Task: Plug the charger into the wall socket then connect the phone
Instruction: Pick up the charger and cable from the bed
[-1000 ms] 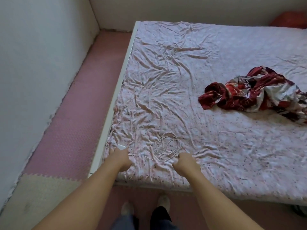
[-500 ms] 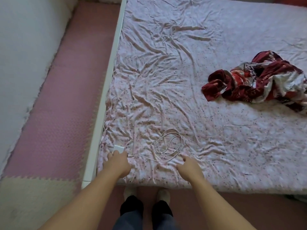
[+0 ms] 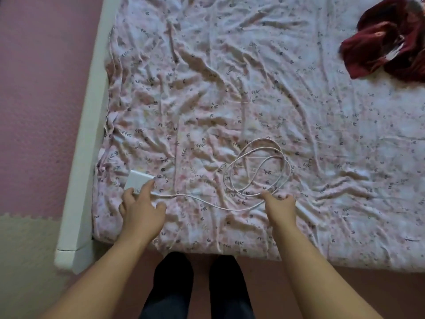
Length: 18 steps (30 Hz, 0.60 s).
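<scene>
A white charger block [image 3: 137, 181] lies on the bed near its front left corner. Its white cable [image 3: 257, 171] runs right and ends in a loose coil on the sheet. My left hand [image 3: 142, 209] is spread, with the fingertips touching the near edge of the block, holding nothing. My right hand [image 3: 279, 206] rests with fingers apart at the near side of the coil, on the cable's lower run. No phone and no wall socket are in view.
The bed has a wrinkled pink floral sheet [image 3: 230, 88] and a white frame [image 3: 89, 125] along its left side. A crumpled dark red cloth [image 3: 386, 40] lies at the far right. Pink and beige foam floor mats [image 3: 39, 111] lie to the left.
The view has dropped closer over the bed. Both hands went from closed to spread, and have reached forward to the charger block and the cable coil.
</scene>
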Available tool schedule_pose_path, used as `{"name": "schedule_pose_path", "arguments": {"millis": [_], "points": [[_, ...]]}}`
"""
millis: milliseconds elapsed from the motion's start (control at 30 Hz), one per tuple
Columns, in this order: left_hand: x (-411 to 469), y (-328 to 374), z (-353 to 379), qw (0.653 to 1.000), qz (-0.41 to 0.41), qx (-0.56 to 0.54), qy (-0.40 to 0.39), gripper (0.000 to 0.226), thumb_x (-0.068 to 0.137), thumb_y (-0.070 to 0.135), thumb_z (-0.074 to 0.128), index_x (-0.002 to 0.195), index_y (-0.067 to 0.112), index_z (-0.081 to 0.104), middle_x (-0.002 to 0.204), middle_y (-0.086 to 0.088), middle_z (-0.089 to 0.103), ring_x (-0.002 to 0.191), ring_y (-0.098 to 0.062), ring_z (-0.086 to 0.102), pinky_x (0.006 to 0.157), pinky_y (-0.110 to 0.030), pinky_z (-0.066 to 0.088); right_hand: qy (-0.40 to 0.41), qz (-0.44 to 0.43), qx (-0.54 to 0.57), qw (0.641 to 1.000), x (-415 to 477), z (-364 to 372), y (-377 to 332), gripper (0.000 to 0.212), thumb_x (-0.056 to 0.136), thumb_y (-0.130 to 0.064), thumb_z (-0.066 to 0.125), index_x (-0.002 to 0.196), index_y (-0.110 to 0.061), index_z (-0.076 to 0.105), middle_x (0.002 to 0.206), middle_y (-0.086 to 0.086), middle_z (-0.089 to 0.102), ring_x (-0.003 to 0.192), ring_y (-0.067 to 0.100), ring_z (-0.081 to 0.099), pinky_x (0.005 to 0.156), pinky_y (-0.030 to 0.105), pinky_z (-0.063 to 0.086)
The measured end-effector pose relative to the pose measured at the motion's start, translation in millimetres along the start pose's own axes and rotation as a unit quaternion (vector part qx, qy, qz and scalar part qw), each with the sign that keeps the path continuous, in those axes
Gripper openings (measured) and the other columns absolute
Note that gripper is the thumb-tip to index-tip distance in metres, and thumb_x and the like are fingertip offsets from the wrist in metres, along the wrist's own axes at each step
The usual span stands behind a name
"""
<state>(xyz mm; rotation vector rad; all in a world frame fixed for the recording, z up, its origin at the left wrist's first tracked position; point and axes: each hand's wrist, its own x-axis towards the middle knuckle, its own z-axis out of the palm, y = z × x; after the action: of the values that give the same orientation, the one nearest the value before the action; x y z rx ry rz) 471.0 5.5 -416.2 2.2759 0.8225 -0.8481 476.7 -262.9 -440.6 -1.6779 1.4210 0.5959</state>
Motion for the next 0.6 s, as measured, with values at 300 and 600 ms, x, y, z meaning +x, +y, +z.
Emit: {"name": "schedule_pose_path", "arguments": {"millis": [300,600], "points": [[45,4,31,0.965,-0.115,-0.204,0.116,0.045,0.093,0.020,0.048,0.135,0.037,0.046,0.140,-0.015,0.020,0.088,-0.035,0.052,0.088,-0.040,0.052,0.037,0.020,0.155,0.987,50,32,6,0.058,0.071,-0.032,0.072,0.117,-0.010,0.044,0.107,0.010,0.056,0.088,0.026,0.056,0.078,0.044,0.048],[69,20,46,0.929,-0.178,-0.254,0.202,0.041,0.094,0.025,0.048,0.130,0.043,0.049,0.148,-0.014,0.022,0.125,-0.039,0.042,0.102,-0.045,0.045,0.093,0.033,0.118,0.988,58,57,-24,0.074,0.064,-0.028,0.081,0.116,-0.011,0.030,0.111,0.015,0.052,0.088,0.033,0.057,0.074,0.036,0.045]]}}
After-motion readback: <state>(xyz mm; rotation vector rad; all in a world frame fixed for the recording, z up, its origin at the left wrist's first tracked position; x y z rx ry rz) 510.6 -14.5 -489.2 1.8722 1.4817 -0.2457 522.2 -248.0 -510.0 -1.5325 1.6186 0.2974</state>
